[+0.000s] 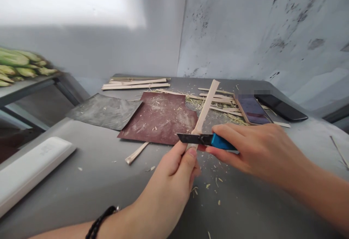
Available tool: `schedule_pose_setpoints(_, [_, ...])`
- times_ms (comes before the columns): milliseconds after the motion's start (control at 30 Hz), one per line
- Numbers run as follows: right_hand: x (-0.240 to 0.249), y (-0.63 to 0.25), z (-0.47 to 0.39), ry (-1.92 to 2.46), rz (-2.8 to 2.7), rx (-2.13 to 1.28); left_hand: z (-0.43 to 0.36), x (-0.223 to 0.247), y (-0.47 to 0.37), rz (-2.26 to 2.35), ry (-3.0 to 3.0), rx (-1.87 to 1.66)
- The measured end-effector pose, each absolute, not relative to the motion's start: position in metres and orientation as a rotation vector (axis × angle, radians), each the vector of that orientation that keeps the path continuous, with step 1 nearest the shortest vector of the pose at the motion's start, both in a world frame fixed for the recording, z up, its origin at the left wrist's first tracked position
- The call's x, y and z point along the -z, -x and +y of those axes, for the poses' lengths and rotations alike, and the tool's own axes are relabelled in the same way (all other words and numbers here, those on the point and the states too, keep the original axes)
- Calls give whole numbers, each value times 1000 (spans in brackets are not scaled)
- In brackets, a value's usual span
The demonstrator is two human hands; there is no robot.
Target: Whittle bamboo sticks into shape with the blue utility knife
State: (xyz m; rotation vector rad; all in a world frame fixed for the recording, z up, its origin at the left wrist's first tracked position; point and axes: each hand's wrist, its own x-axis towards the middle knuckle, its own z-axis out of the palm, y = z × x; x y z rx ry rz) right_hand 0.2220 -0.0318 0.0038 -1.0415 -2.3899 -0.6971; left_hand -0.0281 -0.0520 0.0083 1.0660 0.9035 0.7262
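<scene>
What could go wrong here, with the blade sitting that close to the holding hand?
1. The knife blade lies across the wooden stick just above the left hand fingers; a slip could likely cut them.
2. The stick is pinched only at its lower end, so it may twist or snap under the blade.
3. Two phones lie just behind amid shavings; a flicked chip or overshoot by the right hand might scratch them.

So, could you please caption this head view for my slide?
Left hand holds a pale wooden strip while right hand presses a blue-handled knife across it.
</scene>
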Motion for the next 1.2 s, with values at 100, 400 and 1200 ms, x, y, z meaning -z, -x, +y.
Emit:
schedule_pose_setpoints(100, [-3, -222, -31, 1060, -2393, 697, -52, -7, 28, 964, -1075, -711])
schedule_pose_setpoints(400, [-1, -234, -27, 1082, -2399, 704, -51, -9, 29, 1021, -1013, -660])
schedule_pose_setpoints(1200, [-31, -298, -32, 1683, -1779, 881, -51, -3, 34, 952, -1076, -643])
